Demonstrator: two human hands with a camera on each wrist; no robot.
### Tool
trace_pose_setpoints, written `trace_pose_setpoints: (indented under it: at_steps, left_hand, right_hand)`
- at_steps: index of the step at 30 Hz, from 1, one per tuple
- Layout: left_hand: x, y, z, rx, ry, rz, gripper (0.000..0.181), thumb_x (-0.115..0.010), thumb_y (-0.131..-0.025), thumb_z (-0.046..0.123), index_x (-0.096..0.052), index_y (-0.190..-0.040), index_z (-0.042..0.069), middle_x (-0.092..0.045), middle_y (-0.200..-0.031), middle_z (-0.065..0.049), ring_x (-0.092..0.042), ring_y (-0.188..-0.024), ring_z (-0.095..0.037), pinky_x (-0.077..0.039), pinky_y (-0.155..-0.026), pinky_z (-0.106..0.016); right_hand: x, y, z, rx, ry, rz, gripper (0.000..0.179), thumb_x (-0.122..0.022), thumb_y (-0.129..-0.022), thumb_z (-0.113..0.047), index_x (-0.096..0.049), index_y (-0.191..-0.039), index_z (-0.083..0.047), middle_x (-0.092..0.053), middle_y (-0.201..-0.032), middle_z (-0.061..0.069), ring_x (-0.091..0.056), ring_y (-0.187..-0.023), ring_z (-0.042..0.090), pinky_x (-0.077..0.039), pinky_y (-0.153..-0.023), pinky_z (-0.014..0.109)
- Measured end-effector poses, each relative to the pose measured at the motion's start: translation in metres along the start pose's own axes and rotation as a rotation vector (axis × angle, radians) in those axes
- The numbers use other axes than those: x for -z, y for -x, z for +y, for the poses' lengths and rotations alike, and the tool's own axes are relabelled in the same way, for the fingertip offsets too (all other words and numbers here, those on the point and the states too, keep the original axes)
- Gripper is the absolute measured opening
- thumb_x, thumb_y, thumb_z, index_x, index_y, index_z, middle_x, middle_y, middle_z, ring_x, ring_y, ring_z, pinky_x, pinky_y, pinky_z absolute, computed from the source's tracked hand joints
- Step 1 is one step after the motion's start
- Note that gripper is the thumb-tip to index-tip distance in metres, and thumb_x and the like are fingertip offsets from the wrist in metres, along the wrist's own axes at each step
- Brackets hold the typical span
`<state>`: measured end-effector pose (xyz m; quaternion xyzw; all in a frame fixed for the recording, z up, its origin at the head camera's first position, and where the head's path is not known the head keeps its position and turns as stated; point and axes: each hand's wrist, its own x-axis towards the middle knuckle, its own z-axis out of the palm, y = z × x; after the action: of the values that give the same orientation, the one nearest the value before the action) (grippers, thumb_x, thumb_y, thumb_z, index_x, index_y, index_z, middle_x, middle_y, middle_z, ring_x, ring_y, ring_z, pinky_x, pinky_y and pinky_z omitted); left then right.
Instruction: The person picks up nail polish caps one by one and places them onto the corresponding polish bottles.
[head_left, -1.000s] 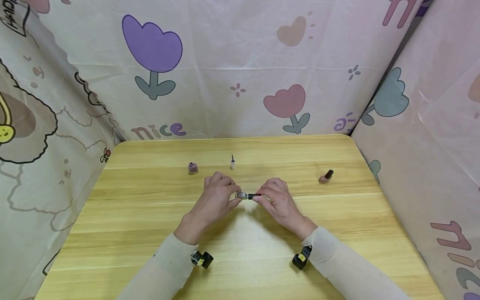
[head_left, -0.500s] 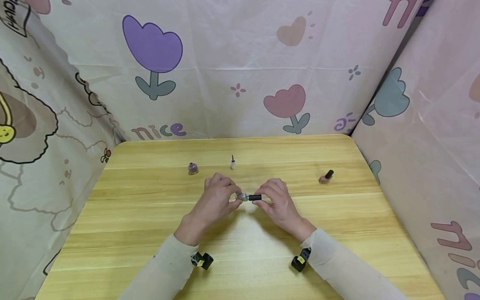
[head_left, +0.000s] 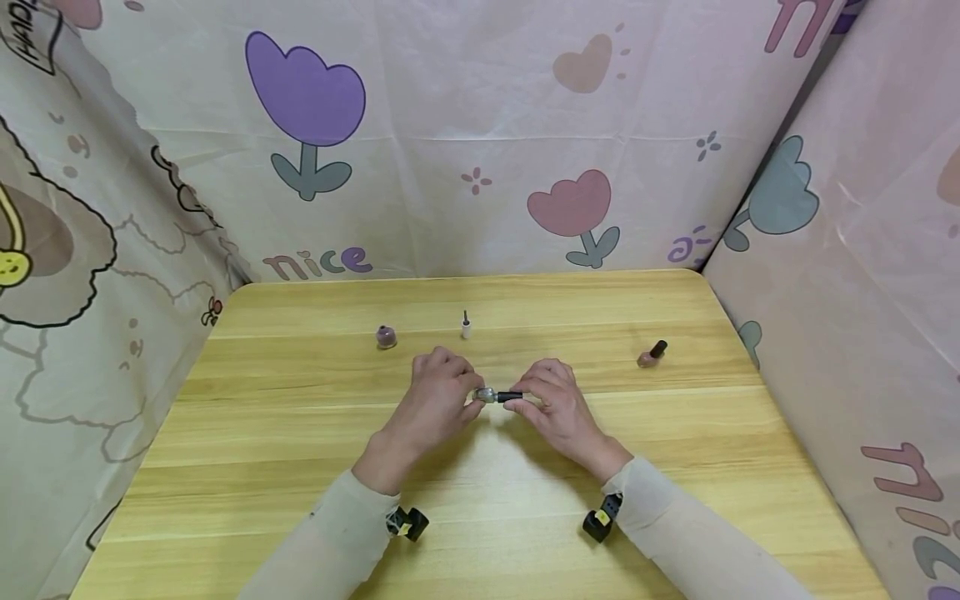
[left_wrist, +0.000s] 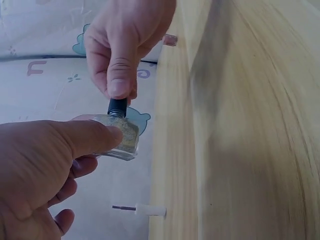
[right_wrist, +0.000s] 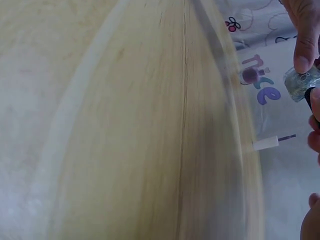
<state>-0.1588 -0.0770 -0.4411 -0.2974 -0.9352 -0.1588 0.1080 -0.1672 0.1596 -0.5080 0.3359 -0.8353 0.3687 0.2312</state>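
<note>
Above the middle of the table, my left hand grips a small clear nail polish bottle with glittery silvery contents. The bottle lies on its side, its neck pointing right. My right hand pinches the black cap between thumb and fingers. In the left wrist view the cap sits against the bottle's neck; whether it is screwed tight I cannot tell. My left thumb presses the flat face of the bottle. The right wrist view catches the bottle only at its edge.
An uncapped purple nail polish bottle stands at the back left of the wooden table. Beside it a white cap stands with its brush upward. A pinkish bottle with a tilted black cap is at the right. Patterned cloth hangs behind and at both sides.
My right fingers have shifted on the black cap, baring more of it than a second ago. The left hand and bottle have moved slightly right. The other bottles stay put.
</note>
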Motion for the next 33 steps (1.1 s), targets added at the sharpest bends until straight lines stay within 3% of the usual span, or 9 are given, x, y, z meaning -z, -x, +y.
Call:
trace_pose_setpoints:
  at_steps: [7, 12, 19, 25, 29, 33]
  left_hand:
    - [-0.0024, 0.0004, 0.0019, -0.025, -0.052, 0.006, 0.016, -0.089, -0.087, 0.024, -0.08, -0.098, 0.015, -0.074, -0.105, -0.002, -0.055, -0.105, -0.025, -0.039, -0.092, -0.048]
    - [-0.0024, -0.0003, 0.0023, -0.013, -0.068, -0.02, 0.017, -0.088, -0.087, 0.025, -0.079, -0.099, 0.016, -0.073, -0.107, -0.002, -0.055, -0.106, -0.025, -0.039, -0.092, -0.049]
    - [-0.0018, -0.0009, 0.0014, 0.0, -0.069, -0.041, 0.015, -0.087, -0.089, 0.028, -0.079, -0.097, 0.018, -0.073, -0.104, 0.0, -0.054, -0.104, -0.024, -0.038, -0.092, -0.049]
    - [-0.0023, 0.0007, -0.001, 0.029, 0.008, -0.025, 0.015, -0.084, -0.092, 0.026, -0.08, -0.103, 0.017, -0.073, -0.108, -0.002, -0.054, -0.106, -0.024, -0.038, -0.095, -0.051]
    - [-0.0014, 0.0009, -0.0017, 0.029, 0.033, -0.01, 0.015, -0.084, -0.092, 0.024, -0.08, -0.104, 0.015, -0.073, -0.108, -0.003, -0.054, -0.106, -0.025, -0.038, -0.094, -0.051]
    - [-0.0006, 0.0007, -0.0017, 0.028, 0.04, -0.001, 0.015, -0.085, -0.091, 0.022, -0.08, -0.103, 0.015, -0.073, -0.106, -0.003, -0.053, -0.105, -0.025, -0.038, -0.094, -0.051]
  right_hand:
    - [0.0017, 0.002, -0.0013, -0.102, -0.052, -0.142, 0.01, -0.077, -0.096, -0.023, -0.076, -0.092, -0.014, -0.071, -0.09, -0.007, -0.059, -0.106, 0.017, -0.044, -0.099, 0.045]
    - [0.0005, 0.003, 0.0, -0.093, -0.042, -0.166, 0.013, -0.073, -0.1, -0.025, -0.076, -0.092, -0.014, -0.073, -0.092, -0.008, -0.059, -0.107, 0.018, -0.044, -0.098, 0.046]
    - [0.0008, 0.0023, -0.0017, -0.07, 0.008, -0.139, 0.009, -0.078, -0.095, -0.025, -0.077, -0.097, -0.016, -0.074, -0.098, -0.005, -0.058, -0.108, 0.019, -0.042, -0.099, 0.048]
    - [-0.0002, 0.0002, -0.0029, -0.027, 0.03, -0.036, 0.033, -0.089, -0.083, -0.021, -0.073, -0.111, -0.011, -0.071, -0.11, 0.002, -0.055, -0.112, 0.025, -0.039, -0.101, 0.048]
    - [-0.0008, -0.0026, -0.0043, -0.002, 0.005, 0.032, 0.032, -0.091, -0.08, -0.014, -0.072, -0.105, -0.011, -0.071, -0.106, 0.001, -0.056, -0.11, 0.027, -0.041, -0.1, 0.045]
    - [-0.0006, -0.0035, -0.0051, -0.023, -0.019, 0.047, 0.031, -0.091, -0.079, -0.012, -0.072, -0.103, -0.011, -0.071, -0.104, 0.0, -0.055, -0.109, 0.026, -0.042, -0.098, 0.041]
